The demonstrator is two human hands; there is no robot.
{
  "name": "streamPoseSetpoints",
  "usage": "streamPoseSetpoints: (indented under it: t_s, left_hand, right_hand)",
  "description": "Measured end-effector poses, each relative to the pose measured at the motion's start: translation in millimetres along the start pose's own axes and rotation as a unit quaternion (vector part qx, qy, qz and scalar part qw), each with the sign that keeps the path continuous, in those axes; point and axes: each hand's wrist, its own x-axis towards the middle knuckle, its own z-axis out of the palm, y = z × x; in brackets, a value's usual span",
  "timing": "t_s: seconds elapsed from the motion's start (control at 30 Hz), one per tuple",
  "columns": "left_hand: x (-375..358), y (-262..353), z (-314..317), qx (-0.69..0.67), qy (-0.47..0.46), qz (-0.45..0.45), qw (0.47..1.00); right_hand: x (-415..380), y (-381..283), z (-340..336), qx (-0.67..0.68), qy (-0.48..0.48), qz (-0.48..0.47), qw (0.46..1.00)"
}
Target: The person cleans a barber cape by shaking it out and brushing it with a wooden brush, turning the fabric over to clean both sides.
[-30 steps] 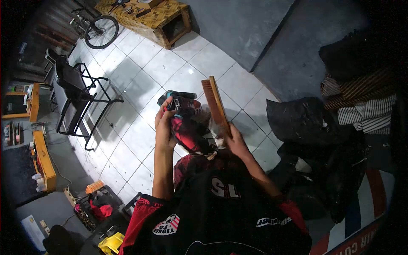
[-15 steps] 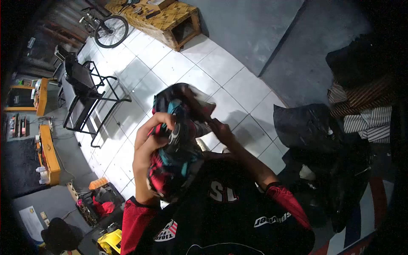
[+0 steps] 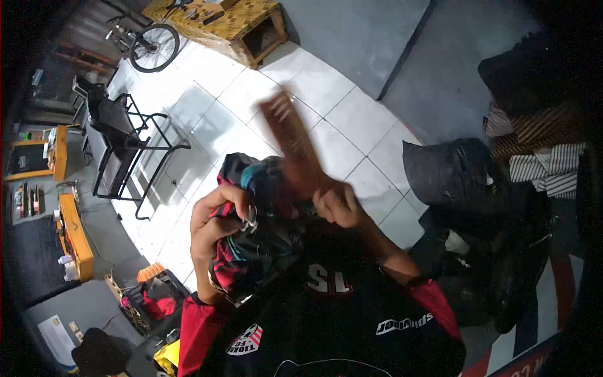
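Observation:
Against my chest is a red, teal and black patterned fabric bundle point(image 3: 251, 176). My left hand point(image 3: 217, 217) is closed on its left side, the thumb and fingers pinching around a small pale, shiny bit point(image 3: 249, 221) at the fabric. My right hand point(image 3: 339, 204) is wrapped round the lower end of a long, flat brown piece point(image 3: 292, 141), which points up and away from me over the bundle. Motion blurs this piece, and its kind does not show; pale streaks mark its far end. Part of the bundle is hidden behind it.
White floor tiles point(image 3: 352, 113) stretch ahead. Black metal-framed chairs point(image 3: 119, 138) stand at left, with a bicycle point(image 3: 154, 48) and a woven-topped wooden bench point(image 3: 245, 28) beyond. Dark bags point(image 3: 449, 169) and striped cloth point(image 3: 546, 169) are heaped at right. A crate point(image 3: 151, 295) sits lower left.
My right hand has moved right and slightly down, and the brown piece now stands out more clearly above the bundle. The bundle has sunk a little, with my left hand still on it.

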Motion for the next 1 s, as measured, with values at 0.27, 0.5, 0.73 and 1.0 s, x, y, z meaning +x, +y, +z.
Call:
streamPoseSetpoints:
  t_s: [0.27,0.5,0.73,1.0]
  left_hand:
    - [-12.9,-4.5,-10.9,-0.073,0.088,0.101,0.988]
    - [-18.3,4.2,-6.4,0.034,0.105,0.103,0.989]
    - [25.5,5.0,30.3,0.166,0.046,0.172,0.97]
    - [27.9,26.8,53.7,-0.014,0.097,0.195,0.976]
  right_hand:
    - [-18.4,118.8,-84.4,-0.43,0.023,0.246,0.868]
    - [-30.3,122.6,-113.1,-0.48,0.268,0.286,0.785]
    - [1.3,-0.6,25.6,-0.147,0.208,-0.183,0.95]
    - [3.5,185.9,-107.7,-0.601,-0.028,0.036,0.798]
